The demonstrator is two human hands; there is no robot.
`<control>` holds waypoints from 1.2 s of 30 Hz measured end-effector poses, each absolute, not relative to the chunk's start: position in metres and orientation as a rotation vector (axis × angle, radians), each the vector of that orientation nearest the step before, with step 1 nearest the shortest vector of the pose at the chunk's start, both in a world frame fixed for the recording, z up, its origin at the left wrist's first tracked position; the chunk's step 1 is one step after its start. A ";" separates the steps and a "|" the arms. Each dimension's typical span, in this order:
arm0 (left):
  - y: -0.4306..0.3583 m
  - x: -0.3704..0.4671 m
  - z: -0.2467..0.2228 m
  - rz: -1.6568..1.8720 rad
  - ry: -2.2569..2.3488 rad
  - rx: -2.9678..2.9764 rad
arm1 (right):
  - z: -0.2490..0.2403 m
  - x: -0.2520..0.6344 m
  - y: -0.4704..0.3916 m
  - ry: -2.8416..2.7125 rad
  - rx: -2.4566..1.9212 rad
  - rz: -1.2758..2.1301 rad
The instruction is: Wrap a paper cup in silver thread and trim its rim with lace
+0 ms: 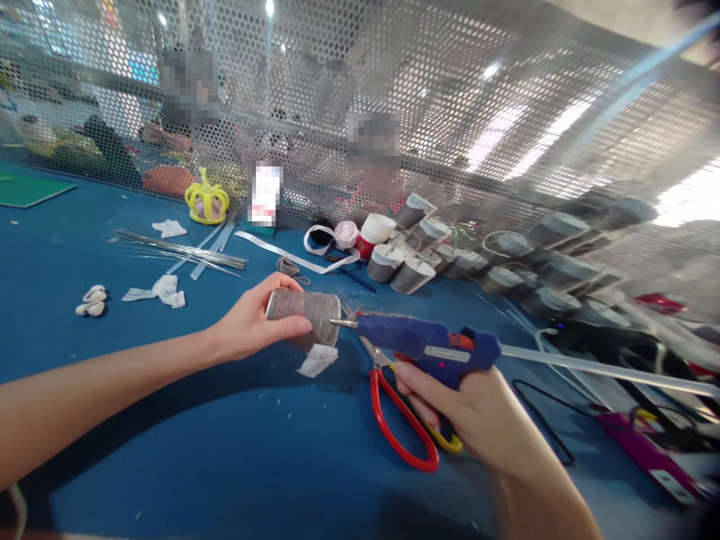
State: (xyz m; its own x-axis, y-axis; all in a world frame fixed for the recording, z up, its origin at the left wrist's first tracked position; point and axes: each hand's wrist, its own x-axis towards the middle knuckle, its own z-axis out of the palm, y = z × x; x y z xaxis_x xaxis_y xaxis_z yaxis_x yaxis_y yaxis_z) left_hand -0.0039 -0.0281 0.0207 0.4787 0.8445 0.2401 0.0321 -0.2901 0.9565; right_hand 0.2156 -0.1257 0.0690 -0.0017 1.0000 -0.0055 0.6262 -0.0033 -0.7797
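Note:
My left hand is wrapped round a paper cup wound with grey cord, which lies on its side in the grasp. In my right hand is a blue hot glue gun, its metal nozzle at the cup's rim end; whether it touches I cannot tell. A clear glue stick runs out of the gun's back. Below the cup shows a scrap of white material. Scissors with red handles lie on the table under the gun, partly hidden by it.
Several grey-wrapped cups are stacked along the perforated metal screen. A yellow crown-shaped piece, a lit phone and a white ribbon lie at the back. Thin wires are on the left, a purple power strip on the right.

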 end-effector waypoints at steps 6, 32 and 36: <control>-0.027 -0.004 0.022 0.964 0.755 1.638 | 0.071 0.215 -0.126 -1.719 -1.720 0.848; -0.025 -0.011 0.013 1.210 0.551 2.224 | 0.066 0.216 -0.125 -1.511 -1.634 0.933; -0.024 -0.011 0.012 1.236 0.576 2.201 | 0.067 0.217 -0.126 -1.559 -1.661 0.908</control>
